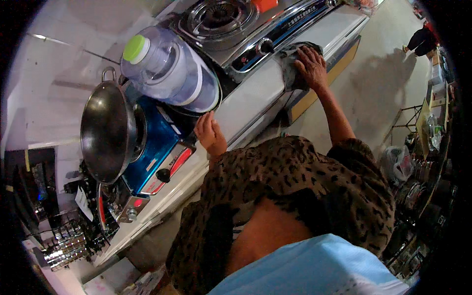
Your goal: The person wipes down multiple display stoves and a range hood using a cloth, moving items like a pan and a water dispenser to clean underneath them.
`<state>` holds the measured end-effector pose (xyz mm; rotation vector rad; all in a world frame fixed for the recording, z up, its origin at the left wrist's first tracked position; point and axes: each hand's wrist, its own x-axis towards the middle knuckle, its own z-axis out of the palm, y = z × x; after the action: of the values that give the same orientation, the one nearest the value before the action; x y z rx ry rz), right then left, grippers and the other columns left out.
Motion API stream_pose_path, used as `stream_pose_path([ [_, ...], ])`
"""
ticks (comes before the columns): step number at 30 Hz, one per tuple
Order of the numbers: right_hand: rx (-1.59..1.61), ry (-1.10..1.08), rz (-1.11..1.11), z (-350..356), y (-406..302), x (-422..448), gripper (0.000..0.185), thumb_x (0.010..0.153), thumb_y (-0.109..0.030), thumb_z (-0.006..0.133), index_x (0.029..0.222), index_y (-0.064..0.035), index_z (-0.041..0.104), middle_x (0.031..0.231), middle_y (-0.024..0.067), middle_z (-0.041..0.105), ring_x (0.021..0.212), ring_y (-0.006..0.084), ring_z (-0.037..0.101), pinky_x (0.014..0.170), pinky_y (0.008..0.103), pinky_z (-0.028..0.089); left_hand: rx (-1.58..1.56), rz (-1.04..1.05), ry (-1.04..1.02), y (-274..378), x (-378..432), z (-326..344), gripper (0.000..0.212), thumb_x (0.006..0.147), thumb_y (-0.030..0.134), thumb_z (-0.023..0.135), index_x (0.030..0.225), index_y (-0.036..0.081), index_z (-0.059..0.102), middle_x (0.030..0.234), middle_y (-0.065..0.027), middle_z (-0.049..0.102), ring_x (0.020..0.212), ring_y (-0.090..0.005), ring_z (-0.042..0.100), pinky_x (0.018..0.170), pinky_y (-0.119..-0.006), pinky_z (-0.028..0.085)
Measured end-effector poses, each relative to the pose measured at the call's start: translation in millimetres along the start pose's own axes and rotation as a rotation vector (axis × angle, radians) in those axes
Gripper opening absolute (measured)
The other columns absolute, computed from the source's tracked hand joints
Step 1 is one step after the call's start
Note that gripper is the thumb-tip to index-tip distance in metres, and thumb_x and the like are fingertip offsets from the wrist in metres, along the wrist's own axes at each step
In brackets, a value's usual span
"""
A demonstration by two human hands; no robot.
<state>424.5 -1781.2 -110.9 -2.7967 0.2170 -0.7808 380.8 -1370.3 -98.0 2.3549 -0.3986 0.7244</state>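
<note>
My right hand (310,66) presses, fingers spread, on a dark grey cloth (291,72) at the front edge of a white counter (254,96). The cloth hangs partly over that edge. Close to the foot of a big clear plastic water jug (184,73) with a green cap is my left hand (211,133). Its fingers are slightly bent and nothing shows in them; whether it touches the jug's base is unclear. Behind the cloth stands a steel gas stove (236,55) with a burner and a knob.
Left of the jug, a steel wok (107,132) leans tilted against a blue gas stove (155,147). Metal goods (70,243) crowd the lower left. A shelf with stacked wares (416,180) and a plastic bag (396,162) lines the right. Another person's legs (422,41) show far off.
</note>
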Motion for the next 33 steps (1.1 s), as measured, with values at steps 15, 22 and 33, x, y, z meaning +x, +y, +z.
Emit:
stream_pose_path([
  [15, 0.109, -0.053, -0.117, 8, 25, 17, 0.047, 0.094, -0.050, 0.051, 0.129, -0.0205, 0.062, 0.144, 0.0031, 0.050, 0.137, 0.0252, 0.039, 0.116, 0.0509, 0.020, 0.188, 0.038, -0.105, -4, 1, 4, 0.032, 0.098, 0.017, 0.048, 0.120, 0.000, 0.063, 0.122, -0.0188, 0.062, 0.116, -0.0349, 0.053, 0.102, -0.047, 0.036],
  [22, -0.179, -0.093, 0.132, 5, 200, 109, 0.039, 0.096, -0.046, 0.048, 0.129, -0.0285, 0.059, 0.148, 0.0010, 0.045, 0.140, 0.0248, 0.035, 0.115, 0.0499, 0.020, 0.307, 0.061, -0.112, 4, 6, 7, 0.032, 0.096, 0.017, 0.049, 0.117, 0.000, 0.065, 0.119, -0.0165, 0.064, 0.113, -0.0340, 0.055, 0.101, -0.046, 0.036],
  [33, -0.340, -0.017, 0.504, 64, 376, 199, 0.059, 0.096, -0.056, 0.041, 0.146, -0.0246, 0.042, 0.155, 0.0072, 0.034, 0.143, 0.0284, 0.029, 0.116, 0.0512, 0.017, 0.358, -0.032, -0.069, 17, 8, 19, 0.030, 0.091, 0.013, 0.053, 0.116, 0.002, 0.065, 0.122, -0.0150, 0.061, 0.113, -0.0360, 0.054, 0.098, -0.048, 0.038],
])
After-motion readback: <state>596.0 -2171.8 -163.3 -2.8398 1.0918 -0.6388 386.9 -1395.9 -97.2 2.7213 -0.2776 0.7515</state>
